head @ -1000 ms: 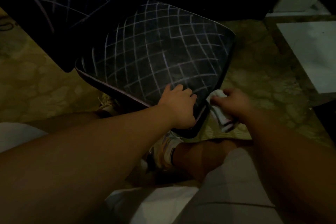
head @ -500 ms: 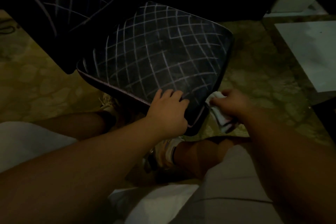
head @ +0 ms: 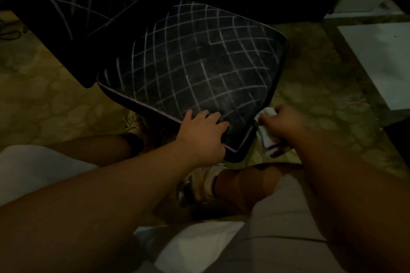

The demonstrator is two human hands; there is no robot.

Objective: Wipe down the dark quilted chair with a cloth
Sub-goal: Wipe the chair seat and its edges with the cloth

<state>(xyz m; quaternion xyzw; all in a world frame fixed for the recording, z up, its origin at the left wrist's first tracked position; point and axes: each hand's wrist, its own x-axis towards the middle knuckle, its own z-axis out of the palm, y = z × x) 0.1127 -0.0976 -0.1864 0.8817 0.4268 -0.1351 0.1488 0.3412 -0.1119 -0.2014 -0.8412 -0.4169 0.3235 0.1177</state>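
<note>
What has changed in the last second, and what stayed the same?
The left hand slid a little toward the left along the chair seat's near edge, away from the corner. The right hand still holds the white cloth against the seat's side edge. Nothing was taken or released.

Dark quilted chair seat [head: 195, 68] tilted; bunched white cloth [head: 266, 137] against its right edge.

The chair seat [head: 195, 68] is looking like dark, smooth upholstery with a faint sheen, crossed by pale quilted stitching and edged with thin piping. The cloth [head: 267, 137] is showing as soft, white, matt fabric, crumpled. The floor [head: 315, 86] is appearing as mottled, stone-like tile with a dull polish.
</note>
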